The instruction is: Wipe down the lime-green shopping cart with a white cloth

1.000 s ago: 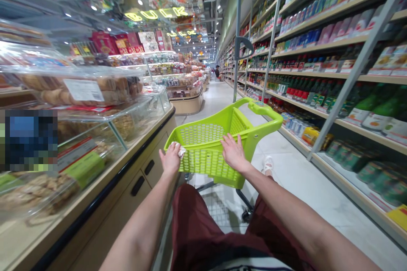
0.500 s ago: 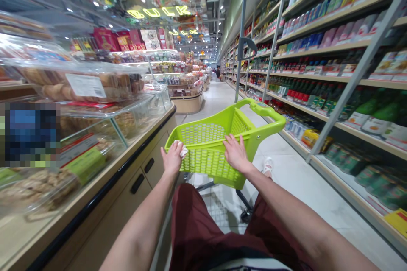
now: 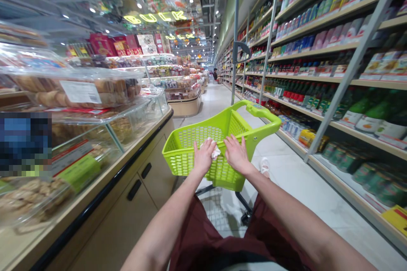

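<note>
A bright green shopping cart (image 3: 187, 158) stands right before me, its handle end toward the right. On the near side of its basket, my left hand (image 3: 204, 156) holds a crumpled white tissue (image 3: 216, 150) against the rim. Close beside it, my right hand (image 3: 235, 152) rests over the same rim, fingers over the edge. The fingertips of my right hand are partly hidden by the basket's edge, and nothing shows in its grasp but the rim.
At the left stands a wooden counter (image 3: 119, 203) with a glass case and packed baked goods (image 3: 79, 93). Shelves of bottles and cans (image 3: 337, 78) line the right. A grey pole (image 3: 235, 20) rises behind the cart. A person (image 3: 215, 74) is far down the aisle.
My left hand has slid right along the rim with the tissue, from the cart's far left corner to near my right hand. My right hand stays at the same spot on the rim.
</note>
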Demonstrator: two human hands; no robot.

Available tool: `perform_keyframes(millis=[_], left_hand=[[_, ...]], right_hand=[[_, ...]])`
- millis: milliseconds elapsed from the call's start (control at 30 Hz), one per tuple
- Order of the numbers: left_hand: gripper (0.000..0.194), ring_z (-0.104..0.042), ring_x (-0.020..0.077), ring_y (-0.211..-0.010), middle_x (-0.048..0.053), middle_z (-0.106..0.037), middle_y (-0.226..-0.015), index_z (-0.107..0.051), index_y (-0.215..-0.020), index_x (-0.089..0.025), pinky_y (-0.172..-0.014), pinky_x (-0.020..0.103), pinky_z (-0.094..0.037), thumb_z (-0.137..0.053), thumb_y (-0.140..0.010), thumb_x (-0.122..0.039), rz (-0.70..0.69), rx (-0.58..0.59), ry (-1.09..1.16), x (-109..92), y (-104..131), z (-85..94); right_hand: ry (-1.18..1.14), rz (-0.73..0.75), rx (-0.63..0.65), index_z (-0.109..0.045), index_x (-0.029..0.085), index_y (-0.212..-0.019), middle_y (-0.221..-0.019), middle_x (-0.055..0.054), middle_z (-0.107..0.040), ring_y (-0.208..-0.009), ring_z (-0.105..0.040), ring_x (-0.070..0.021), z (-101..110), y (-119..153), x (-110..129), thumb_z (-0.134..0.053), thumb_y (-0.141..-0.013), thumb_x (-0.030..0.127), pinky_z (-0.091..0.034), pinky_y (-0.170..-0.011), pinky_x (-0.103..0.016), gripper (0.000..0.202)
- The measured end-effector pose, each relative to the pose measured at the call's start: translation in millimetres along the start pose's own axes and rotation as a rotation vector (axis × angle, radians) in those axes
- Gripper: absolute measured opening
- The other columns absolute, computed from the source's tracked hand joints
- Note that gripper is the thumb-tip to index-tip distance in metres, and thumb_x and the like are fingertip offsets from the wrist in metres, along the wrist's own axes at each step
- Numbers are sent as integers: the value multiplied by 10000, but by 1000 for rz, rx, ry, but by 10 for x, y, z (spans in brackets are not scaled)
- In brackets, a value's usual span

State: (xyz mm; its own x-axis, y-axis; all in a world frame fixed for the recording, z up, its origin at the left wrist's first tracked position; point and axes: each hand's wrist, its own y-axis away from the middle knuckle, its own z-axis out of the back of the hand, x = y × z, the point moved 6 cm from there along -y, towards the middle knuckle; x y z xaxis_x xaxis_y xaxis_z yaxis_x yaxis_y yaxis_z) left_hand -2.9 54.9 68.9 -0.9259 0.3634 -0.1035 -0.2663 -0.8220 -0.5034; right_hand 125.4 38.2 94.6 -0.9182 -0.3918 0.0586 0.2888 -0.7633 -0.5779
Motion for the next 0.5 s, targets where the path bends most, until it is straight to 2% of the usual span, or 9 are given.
perform_keyframes(millis=[33, 100, 267, 333, 400, 500], left_hand=[[407, -344, 196, -1258, 44, -379, -1371, -446, -1227, -291, -1055, 543, -12, -427, -825, -230, -20, 4, 6, -60, -13, -1], [411, -346, 195, -1256, 49, -380, -1370, -444, -1230, -284, -1057, 539, -8, -426, -825, -218, 0, 9, 6, -34, 4, 1], [397, -379, 196, -1233, 66, -412, -1349, -467, -1211, -251, -1063, 528, 7, -416, -825, -179, 190, -19, -33, 433, 148, 23], [389, -382, 196, -1230, 72, -413, -1348, -477, -1203, -239, -1067, 517, 0, -405, -827, -168, 237, -29, -41, 508, 165, 23], [389, -381, 203, -1231, 78, -419, -1344, -481, -1199, -232, -1065, 524, -21, -408, -823, -163, 259, -27, -30, 430, 138, 14], [405, -375, 210, -1236, 70, -425, -1341, -469, -1208, -245, -1059, 540, -57, -441, -810, -182, 192, -12, 15, 44, 23, 5]], right_hand=[[3, -6, -11, -495, 121, -1190, -1263, -123, -491, -1251, -311, -261, 19, 1, -28, -402, -784, 145, -52, -1036, -535, 416], [6, -19, -32, -492, 125, -1192, -1267, -124, -487, -1255, -304, -266, 57, 1, -93, -403, -784, 148, -54, -1032, -542, 419], [-2, -58, -62, -489, 120, -1195, -1262, -129, -490, -1257, -300, -268, 127, -7, -256, -411, -775, 153, -39, -1029, -554, 429], [-7, -69, -70, -488, 121, -1196, -1258, -127, -494, -1256, -301, -267, 144, -9, -286, -409, -775, 150, -31, -1028, -557, 429], [-11, -73, -73, -488, 120, -1195, -1256, -128, -496, -1256, -303, -269, 156, -7, -275, -403, -780, 151, -30, -1027, -559, 425], [-26, -62, -66, -488, 115, -1192, -1247, -129, -504, -1249, -316, -268, 168, -3, -199, -390, -786, 144, -39, -1028, -555, 419]])
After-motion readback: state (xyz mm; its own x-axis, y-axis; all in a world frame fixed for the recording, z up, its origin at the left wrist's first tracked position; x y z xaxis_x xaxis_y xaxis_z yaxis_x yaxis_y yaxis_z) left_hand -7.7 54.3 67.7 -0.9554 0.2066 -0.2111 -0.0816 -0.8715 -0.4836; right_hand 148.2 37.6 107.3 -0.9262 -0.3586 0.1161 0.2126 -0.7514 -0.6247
